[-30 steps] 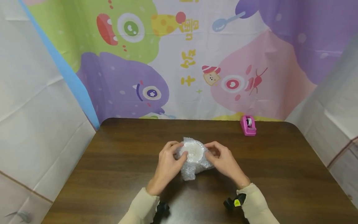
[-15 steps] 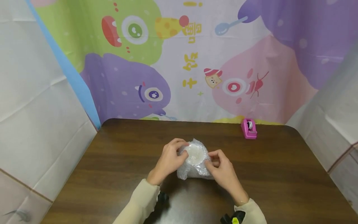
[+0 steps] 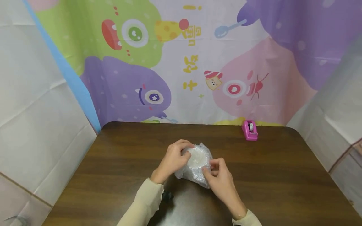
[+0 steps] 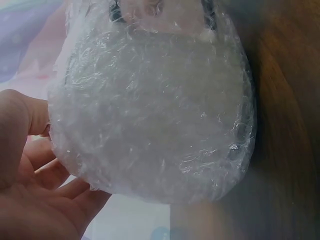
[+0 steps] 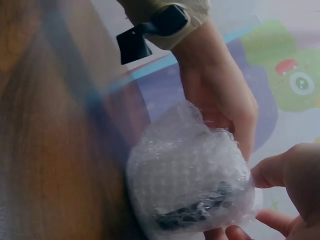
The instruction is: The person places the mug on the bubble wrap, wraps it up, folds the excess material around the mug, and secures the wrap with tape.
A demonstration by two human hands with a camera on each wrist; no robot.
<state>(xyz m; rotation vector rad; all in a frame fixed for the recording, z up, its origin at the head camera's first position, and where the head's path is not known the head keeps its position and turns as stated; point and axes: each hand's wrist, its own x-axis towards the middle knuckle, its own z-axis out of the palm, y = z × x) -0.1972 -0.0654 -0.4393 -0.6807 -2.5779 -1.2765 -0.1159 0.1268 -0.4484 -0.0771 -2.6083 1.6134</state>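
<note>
A bubble-wrapped bundle point(image 3: 195, 174) with a pale round top stands near the middle of the table, between both hands. My left hand point(image 3: 173, 159) grips its left side, thumb and fingers bent over the rim of the round top. On the right side, the thumb and fingers of my right hand point(image 3: 222, 180) pinch the bubble wrap. Seen from the right wrist, a dark patterned patch shows through the clear wrap point(image 5: 185, 170). What is inside cannot be made out. The left wrist view shows the broad wrapped face point(image 4: 155, 115) close up, fingers at its left edge.
A pink tape dispenser point(image 3: 250, 130) with a roll in it stands at the back right of the brown wooden table point(image 3: 127, 147). Behind the table hangs a cartoon-printed curtain point(image 3: 195, 103). Pale sheets point(image 3: 51, 94) hang at both sides.
The bundle has been turned between the hands, so its loose lower flap no longer shows at the front. My right hand has shifted nearer and slightly left; the left has moved slightly right.
</note>
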